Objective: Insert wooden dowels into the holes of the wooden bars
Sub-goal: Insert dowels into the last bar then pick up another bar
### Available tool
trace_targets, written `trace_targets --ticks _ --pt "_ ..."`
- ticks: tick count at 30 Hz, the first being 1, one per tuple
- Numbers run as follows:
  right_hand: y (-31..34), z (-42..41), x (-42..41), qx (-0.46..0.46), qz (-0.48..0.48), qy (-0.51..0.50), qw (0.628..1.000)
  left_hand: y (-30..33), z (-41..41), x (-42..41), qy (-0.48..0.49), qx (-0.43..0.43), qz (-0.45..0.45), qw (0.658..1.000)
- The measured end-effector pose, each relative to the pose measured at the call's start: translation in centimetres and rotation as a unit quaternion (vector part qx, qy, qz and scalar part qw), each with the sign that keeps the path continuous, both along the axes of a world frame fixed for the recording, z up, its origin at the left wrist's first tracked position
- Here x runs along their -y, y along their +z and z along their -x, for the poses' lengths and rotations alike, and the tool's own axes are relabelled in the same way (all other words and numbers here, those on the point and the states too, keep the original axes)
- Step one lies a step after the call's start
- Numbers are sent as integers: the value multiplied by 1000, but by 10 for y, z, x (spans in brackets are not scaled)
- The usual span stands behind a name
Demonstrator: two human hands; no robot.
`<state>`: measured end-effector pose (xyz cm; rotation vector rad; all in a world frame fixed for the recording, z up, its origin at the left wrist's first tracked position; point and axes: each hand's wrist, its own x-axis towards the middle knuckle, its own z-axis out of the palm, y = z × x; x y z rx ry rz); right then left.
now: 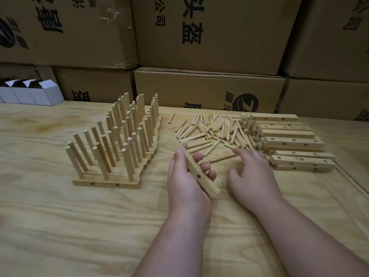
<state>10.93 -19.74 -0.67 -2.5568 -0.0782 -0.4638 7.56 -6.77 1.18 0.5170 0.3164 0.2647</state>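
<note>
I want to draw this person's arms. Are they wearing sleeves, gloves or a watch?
No. Both forearms are bare right down to the picture's edge, with no sleeves showing. The left hand and right hand have no gloves, and no rings, watch or bracelet show.

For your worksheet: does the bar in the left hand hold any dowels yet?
No. The bar in the left hand shows an empty hole and no dowels standing in it.

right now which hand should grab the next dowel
The right hand: it is open and hovers just short of the loose dowels, while the left hand already grips an empty bar.
</note>
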Motion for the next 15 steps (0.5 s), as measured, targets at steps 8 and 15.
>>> trace_targets --ticks 8,15 --pt "4 -34 -18 -89 171 76 978 4 1 -5 -74 8 119 990" --pt "6 -48 -22 -112 197 119 967 3 1 -3 -87 19 130 987"
